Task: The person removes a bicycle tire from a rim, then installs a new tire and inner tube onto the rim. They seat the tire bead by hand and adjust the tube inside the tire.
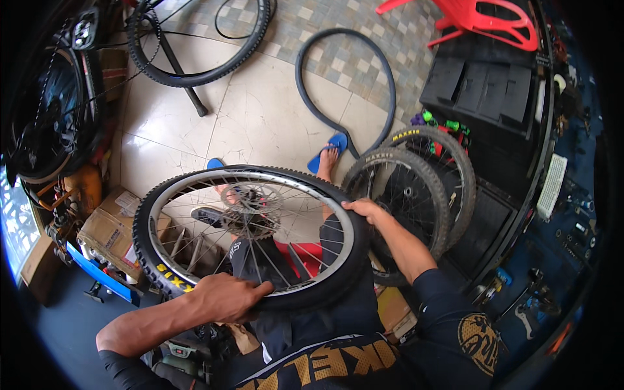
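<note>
A bicycle wheel point(146, 221) with a silver rim, black knobby tyre, brake rotor and sprocket cassette point(250, 224) lies tilted across my lap. My left hand point(237, 296) is closed on its near edge at the lower middle, the fingertips at the rim; some fingers are hidden under it. My right hand point(361, 209) grips the tyre and rim on the right side, thumb on top. Whether the tyre is fully seated on the rim I cannot tell. Beneath the wheel show my legs and part of a red seat point(296, 257).
Two spare wheels point(439, 192) lean at my right beside black bins point(478, 91) and a tool bench point(572, 227). An inner tube point(387, 71) lies looped on the tiled floor point(169, 143). Bicycle parts point(55, 117) and cardboard boxes point(107, 227) crowd the left; a red plastic chair point(487, 32) is at top right.
</note>
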Action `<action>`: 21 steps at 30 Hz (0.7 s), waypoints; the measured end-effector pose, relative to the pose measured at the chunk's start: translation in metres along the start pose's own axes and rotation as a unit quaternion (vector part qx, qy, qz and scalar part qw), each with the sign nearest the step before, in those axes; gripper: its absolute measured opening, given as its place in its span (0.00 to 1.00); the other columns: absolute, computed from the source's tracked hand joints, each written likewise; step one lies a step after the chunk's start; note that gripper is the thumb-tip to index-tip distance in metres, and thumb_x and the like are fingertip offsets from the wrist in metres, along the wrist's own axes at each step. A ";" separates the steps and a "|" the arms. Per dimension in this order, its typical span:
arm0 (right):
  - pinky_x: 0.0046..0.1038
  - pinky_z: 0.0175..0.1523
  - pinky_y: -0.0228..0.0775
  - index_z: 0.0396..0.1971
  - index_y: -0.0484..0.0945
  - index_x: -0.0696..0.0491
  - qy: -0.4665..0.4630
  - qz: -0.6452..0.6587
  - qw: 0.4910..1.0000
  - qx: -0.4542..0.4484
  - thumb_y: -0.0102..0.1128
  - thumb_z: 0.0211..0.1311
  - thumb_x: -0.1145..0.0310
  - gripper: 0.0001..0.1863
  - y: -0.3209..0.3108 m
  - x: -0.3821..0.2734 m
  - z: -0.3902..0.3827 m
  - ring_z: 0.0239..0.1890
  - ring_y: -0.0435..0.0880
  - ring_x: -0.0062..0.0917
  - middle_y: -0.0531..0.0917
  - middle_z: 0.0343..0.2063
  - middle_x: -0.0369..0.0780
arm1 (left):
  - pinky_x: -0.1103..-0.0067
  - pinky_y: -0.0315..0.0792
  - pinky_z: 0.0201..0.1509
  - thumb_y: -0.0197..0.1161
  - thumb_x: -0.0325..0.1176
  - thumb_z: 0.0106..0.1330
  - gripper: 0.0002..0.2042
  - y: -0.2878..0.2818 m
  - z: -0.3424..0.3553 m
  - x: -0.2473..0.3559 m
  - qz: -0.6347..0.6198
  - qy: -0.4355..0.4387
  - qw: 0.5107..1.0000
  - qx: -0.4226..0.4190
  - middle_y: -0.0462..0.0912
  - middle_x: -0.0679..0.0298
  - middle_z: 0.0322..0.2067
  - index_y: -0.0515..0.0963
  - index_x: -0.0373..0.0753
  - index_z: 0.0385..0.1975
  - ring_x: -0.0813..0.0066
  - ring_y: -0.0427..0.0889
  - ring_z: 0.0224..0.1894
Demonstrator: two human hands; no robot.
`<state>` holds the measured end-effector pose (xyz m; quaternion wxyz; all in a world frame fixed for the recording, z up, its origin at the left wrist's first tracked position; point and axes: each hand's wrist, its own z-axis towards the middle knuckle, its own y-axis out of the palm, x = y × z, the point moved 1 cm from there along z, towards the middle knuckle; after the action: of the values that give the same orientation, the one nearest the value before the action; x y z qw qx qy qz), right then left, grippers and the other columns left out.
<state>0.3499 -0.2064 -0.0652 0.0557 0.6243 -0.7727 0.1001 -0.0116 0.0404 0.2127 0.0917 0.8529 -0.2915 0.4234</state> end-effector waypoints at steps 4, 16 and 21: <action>0.42 0.43 0.83 0.49 0.85 0.64 -0.004 0.068 0.998 -0.002 0.77 0.63 0.59 0.24 0.036 0.037 0.012 0.35 0.91 0.38 0.90 0.40 0.48 | 0.59 0.83 0.31 0.65 0.43 0.66 0.19 -0.012 -0.008 0.019 0.014 -0.023 0.999 -0.028 0.86 0.58 0.32 0.72 0.43 0.53 0.49 0.89 0.34; 0.38 0.46 0.85 0.51 0.83 0.63 -0.044 0.211 0.959 -0.184 0.73 0.65 0.51 0.29 0.093 0.021 0.039 0.38 0.91 0.34 0.90 0.42 0.46 | 0.66 0.81 0.27 0.58 0.37 0.70 0.15 -0.076 -0.024 0.084 0.184 -0.088 0.975 -0.091 0.84 0.61 0.32 0.72 0.43 0.54 0.60 0.89 0.39; 0.33 0.34 0.81 0.43 0.86 0.55 -0.135 0.121 0.968 -0.172 0.73 0.63 0.43 0.27 0.097 -0.046 0.044 0.27 0.86 0.25 0.88 0.31 0.39 | 0.67 0.80 0.25 0.54 0.35 0.74 0.16 -0.114 -0.037 0.121 0.243 -0.091 0.955 -0.142 0.83 0.61 0.33 0.71 0.43 0.59 0.61 0.89 0.39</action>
<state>0.2663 -0.1529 -0.1256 0.0446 0.5154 -0.8482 -0.1135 0.0859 0.0970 0.3399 0.0798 0.7694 -0.5541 0.3075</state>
